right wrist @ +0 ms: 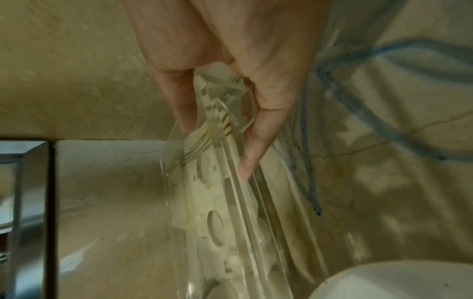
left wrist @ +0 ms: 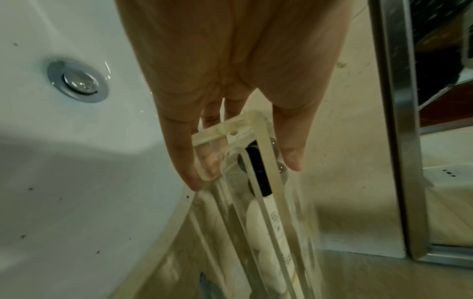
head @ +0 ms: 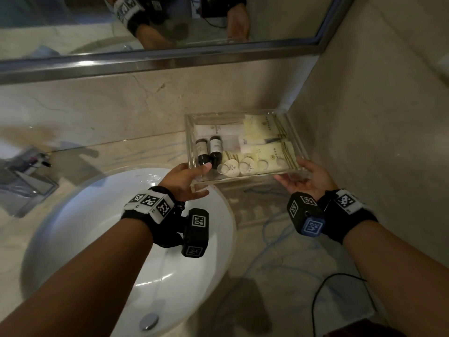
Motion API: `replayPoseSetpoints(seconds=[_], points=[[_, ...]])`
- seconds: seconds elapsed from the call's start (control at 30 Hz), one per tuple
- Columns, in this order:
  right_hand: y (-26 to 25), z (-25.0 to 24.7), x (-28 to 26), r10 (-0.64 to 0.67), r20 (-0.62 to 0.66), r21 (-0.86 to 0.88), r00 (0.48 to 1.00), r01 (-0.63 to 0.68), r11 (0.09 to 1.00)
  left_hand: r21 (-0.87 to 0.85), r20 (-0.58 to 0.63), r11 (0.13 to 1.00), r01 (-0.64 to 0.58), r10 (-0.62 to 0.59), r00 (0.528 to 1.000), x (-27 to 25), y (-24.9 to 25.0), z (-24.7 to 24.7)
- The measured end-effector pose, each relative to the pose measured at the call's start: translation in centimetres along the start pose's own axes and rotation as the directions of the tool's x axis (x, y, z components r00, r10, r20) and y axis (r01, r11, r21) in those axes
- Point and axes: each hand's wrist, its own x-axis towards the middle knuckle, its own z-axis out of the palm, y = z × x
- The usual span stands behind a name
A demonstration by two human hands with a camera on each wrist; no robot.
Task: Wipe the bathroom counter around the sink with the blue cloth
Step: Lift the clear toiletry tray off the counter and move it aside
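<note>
My two hands hold a clear acrylic tray [head: 187,132] of toiletries a little above the beige marble counter [head: 286,276], right of the white sink [head: 97,215]. My left hand [head: 202,178] pinches the tray's near left corner, thumb on the rim and fingers beneath. At the near right corner my right hand [head: 291,171] grips it the same way. The left wrist view shows the left hand [left wrist: 243,174] clamped on the tray's corner [left wrist: 256,125]. The right wrist view shows the right hand [right wrist: 217,149] on the tray's edge [right wrist: 230,222]. No blue cloth shows on the counter. A pale blue shape [head: 45,51] appears in the mirror, too blurred to identify.
The tray holds two dark bottles [head: 209,152], sachets and round caps. Blue scribbled marks [head: 267,239] cross the counter. A chrome faucet [head: 26,181] stands left of the sink. A wall [head: 376,142] closes the right side, the mirror [head: 170,20] hangs behind, and a black cable [head: 320,293] loops at the front right.
</note>
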Motion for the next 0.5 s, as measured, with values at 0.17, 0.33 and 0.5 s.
replayPoseSetpoints(seconds=[0.17, 0.33, 0.5], points=[[-0.1, 0.2, -1.2, 0.023, 0.047, -0.074, 0.999, -0.019, 0.997, -0.008, -0.009, 0.997, -0.082, 0.082, 0.997, -2.3, 0.1, -1.6], [0.2, 0.1, -3.0, 0.021, 0.075, -0.472, 0.997, 0.017, 0.881, -0.021, -0.040, 0.989, -0.146, 0.145, 0.989, -5.9, -0.1, -3.3], [1.5, 0.8, -5.0, -0.058, 0.106, -0.773, 0.993, 0.119, 0.623, -0.040, -0.088, 0.979, -0.201, 0.197, 0.977, -10.8, -1.6, -5.4]])
